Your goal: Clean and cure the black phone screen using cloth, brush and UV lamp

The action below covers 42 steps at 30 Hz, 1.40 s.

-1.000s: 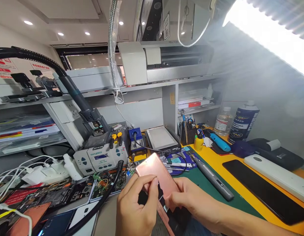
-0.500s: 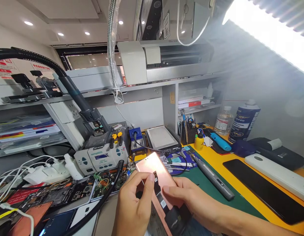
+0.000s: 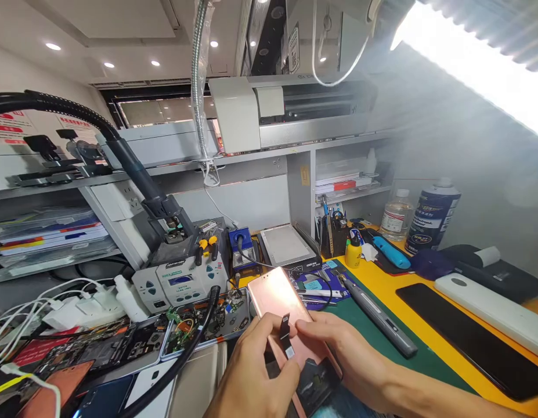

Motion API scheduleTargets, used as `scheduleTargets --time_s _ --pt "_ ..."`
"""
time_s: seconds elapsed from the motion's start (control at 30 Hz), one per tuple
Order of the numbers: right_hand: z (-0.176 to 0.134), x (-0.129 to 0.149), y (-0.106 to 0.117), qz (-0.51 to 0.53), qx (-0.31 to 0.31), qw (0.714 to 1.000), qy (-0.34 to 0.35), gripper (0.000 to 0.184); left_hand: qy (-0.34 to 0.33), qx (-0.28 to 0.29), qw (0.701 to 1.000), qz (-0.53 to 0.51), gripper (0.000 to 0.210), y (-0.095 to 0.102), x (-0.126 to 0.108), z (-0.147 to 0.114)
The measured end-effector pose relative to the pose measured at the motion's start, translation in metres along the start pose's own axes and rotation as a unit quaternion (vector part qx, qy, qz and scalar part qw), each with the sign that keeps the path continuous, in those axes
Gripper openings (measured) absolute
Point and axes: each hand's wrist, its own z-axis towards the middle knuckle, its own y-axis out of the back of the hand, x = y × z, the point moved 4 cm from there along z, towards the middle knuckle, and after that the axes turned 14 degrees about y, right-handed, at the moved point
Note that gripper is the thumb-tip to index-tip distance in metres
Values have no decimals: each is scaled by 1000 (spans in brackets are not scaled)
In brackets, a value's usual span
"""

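Both hands hold a phone screen (image 3: 275, 293), its shiny copper-coloured back facing me and tilted up over the bench. A black flex cable (image 3: 285, 330) with a pale square patch stands out from its middle. My left hand (image 3: 257, 371) is closed around the screen's left side, thumb by the cable's lower end; whether it pinches the cable I cannot tell. My right hand (image 3: 342, 348) grips the right edge, thumb on the copper back beside the cable. Dark film (image 3: 316, 380) covers the lower part. The screen's front is hidden.
A green mat (image 3: 382, 325) with a grey electric screwdriver (image 3: 379, 319) lies to the right, beside a black phone screen (image 3: 464, 337). On the left are a hot-air station (image 3: 179, 278), a tray of circuit boards (image 3: 181, 334) and a black hose (image 3: 186, 354). Bottles stand back right.
My left thumb has moved down and right from the cable's upper part. The cable's upper end now lifts away from the copper back. The screen has shifted slightly right.
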Motion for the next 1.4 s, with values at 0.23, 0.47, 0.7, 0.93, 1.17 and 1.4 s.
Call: scheduleTargets --time_s 0.23,0.47,0.7,0.93,1.17,1.4 --pt "-1 -2 2 -5 1 1000 -8 22 13 12 1000 -17 13 2 -3 2" --pt "-2 -3 3 -13 -10 1000 -6 23 -1 -3 1000 -2 4 5 0 3" --pt "-1 -4 6 -29 8 999 19 25 2 28 999 -39 25 5 -1 3" --pt "2 0 4 -60 30 997 41 34 13 12 999 -47 36 6 -1 1" --pt "-6 4 -6 -101 85 991 16 42 -14 -43 993 -105 33 22 -6 4" --pt "-13 -10 -1 -198 101 974 -42 44 -34 -154 976 -149 31 49 -6 10"
